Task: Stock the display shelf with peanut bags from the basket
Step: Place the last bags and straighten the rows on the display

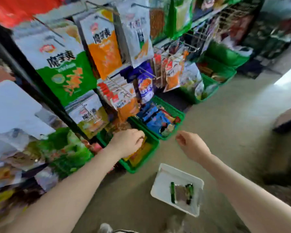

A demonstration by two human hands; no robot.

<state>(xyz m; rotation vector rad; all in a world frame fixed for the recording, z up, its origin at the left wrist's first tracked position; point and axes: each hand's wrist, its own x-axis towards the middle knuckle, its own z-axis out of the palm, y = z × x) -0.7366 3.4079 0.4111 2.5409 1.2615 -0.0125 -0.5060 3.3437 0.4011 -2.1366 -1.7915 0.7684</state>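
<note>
A white basket point(165, 182) sits on the floor in front of me, holding a clear bag with green edges point(181, 193). My left hand point(128, 142) reaches into a green bin point(152, 153) at the foot of the display rack. Its fingers curl down onto orange and yellow packets point(141, 153), and whether they hold one is hidden. My right hand point(191, 145) hovers above the floor to the right of that bin, fingers loosely closed with nothing in them. The picture is blurred by motion.
The rack at left carries large hanging snack bags point(65, 68) on metal hooks. A second green bin point(174, 111) with blue packets stands behind the first, and more green bins point(225, 58) line the rack's foot further back. Bare floor point(233, 115) lies to the right.
</note>
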